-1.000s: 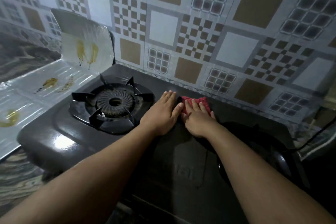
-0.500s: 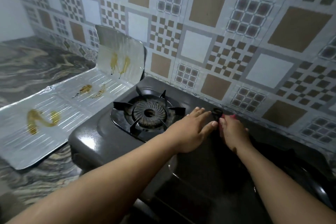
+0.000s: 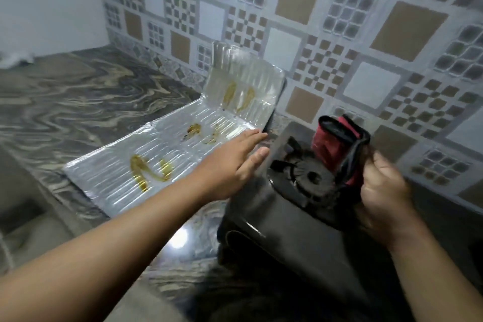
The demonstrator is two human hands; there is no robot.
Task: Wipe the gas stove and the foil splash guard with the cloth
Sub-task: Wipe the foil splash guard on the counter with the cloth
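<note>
The black gas stove (image 3: pixel 282 219) stands on the counter, its left burner (image 3: pixel 309 178) in view. My right hand (image 3: pixel 384 191) holds a red cloth with black edging (image 3: pixel 337 144) lifted above the burner. My left hand (image 3: pixel 235 157) is flat, fingers apart, reaching over the stove's left edge toward the foil splash guard (image 3: pixel 104 178). The silver ribbed foil lies mostly flat on the counter left of the stove, with its far panel leaning against the wall. Yellow-brown grease streaks mark it.
A patterned tile wall (image 3: pixel 313 34) runs behind the stove and foil. The dark marbled counter (image 3: pixel 78 97) stretches left to a plain white wall. A small white object (image 3: pixel 15 59) lies at the far left of the counter.
The view swung left. My right hand lifted the red cloth off the stove top into the air. My left hand left the stove surface and moved left toward the foil.
</note>
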